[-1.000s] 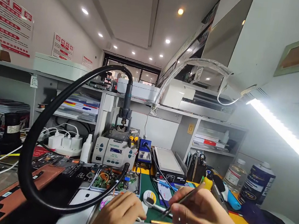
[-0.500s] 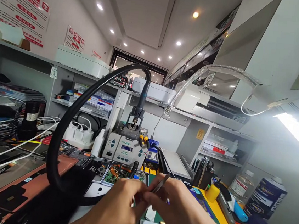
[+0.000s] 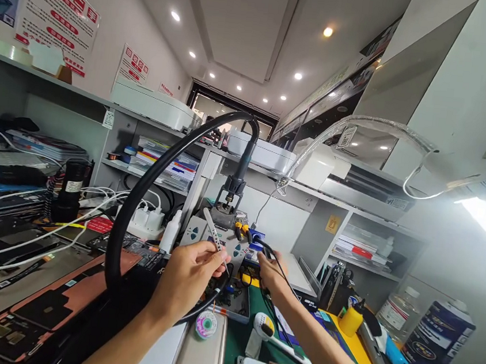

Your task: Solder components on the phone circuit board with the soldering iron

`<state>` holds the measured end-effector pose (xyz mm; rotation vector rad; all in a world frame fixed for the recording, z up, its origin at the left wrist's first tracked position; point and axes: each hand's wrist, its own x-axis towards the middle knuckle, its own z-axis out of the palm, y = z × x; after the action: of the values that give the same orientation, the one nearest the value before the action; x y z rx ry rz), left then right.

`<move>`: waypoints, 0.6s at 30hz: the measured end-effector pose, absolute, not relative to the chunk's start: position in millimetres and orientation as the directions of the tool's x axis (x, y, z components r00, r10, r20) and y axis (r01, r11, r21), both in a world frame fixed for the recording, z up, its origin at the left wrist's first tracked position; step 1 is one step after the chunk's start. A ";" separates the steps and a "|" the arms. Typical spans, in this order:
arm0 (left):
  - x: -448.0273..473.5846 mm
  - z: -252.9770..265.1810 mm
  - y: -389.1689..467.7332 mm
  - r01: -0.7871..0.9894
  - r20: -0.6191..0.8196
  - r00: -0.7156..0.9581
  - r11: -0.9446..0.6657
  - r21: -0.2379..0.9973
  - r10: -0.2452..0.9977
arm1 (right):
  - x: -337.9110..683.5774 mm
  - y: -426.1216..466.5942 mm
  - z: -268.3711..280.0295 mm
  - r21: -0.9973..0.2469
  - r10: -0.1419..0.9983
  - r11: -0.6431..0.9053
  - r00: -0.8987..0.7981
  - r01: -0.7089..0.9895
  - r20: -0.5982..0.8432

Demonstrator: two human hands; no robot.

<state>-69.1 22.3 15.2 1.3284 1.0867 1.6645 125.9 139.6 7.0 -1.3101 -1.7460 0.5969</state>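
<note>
At centre, the left hand (image 3: 191,270) pinches slim, pale, dark-spotted metal tweezers (image 3: 212,227), tilted; right of centre, I cannot tell whether the right hand (image 3: 271,271) grips anything.

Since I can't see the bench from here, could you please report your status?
Left grip closed on white tweezers; right grip near blue soldering stand, contact unclear; black hose loops behind left forearm.

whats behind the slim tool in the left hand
Behind the slim pointed tool is a grey station; blue buttons show on either side. The tool and left hand cover part of its front, so what is there cannot be seen.
</note>
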 end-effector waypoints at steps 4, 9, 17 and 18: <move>-65.7 10.2 23.7 -0.050 0.374 -0.209 -0.391 0.919 0.904 | 126.9 167.1 24.8 -0.727 0.914 0.348 -0.043 0.592 0.403; -64.0 7.6 26.5 -0.068 0.383 -0.212 -0.404 0.912 0.899 | 142.9 161.8 50.5 -0.767 0.907 0.335 0.034 0.548 0.420; -51.4 12.3 17.3 -0.052 0.359 -0.175 -0.373 0.927 0.917 | 234.3 97.7 75.8 -0.940 0.903 0.342 0.272 0.013 0.332; -49.4 12.0 16.0 -0.044 0.352 -0.171 -0.364 0.930 0.920 | 241.7 92.1 72.9 -0.949 0.924 0.310 0.253 -0.064 0.285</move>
<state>-49.4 16.0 12.0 1.3347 1.0729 1.6371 241.7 92.1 72.9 -1.0189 -1.0882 0.8601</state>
